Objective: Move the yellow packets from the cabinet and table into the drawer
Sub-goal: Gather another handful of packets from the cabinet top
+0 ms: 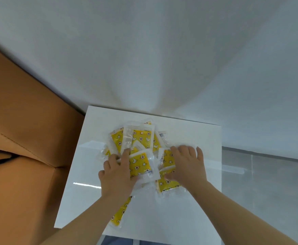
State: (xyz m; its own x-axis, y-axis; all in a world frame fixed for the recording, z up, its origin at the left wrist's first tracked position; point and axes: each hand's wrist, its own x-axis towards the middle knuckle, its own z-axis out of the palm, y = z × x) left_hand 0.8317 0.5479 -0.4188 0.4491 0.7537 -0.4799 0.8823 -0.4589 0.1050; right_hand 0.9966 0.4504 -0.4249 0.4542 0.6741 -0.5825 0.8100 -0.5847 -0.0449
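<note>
Far left: brown cardboard box (pixel 20 138), beside white tabletop (pixel 197 138). Left hand (pixel 117 175) palm-down on left side of yellow packets (pixel 141 165), fingers (pixel 126 154) spread flat over pile, thumb side against a central packet; not closed around any packet. Centre: packets heaped loosely on tabletop, overlapping, one packet (pixel 119 213) lying under left forearm. Right hand (pixel 186 165) flat on right side of pile, fingers spread, pressing packets below; grasp cannot be confirmed.
</note>
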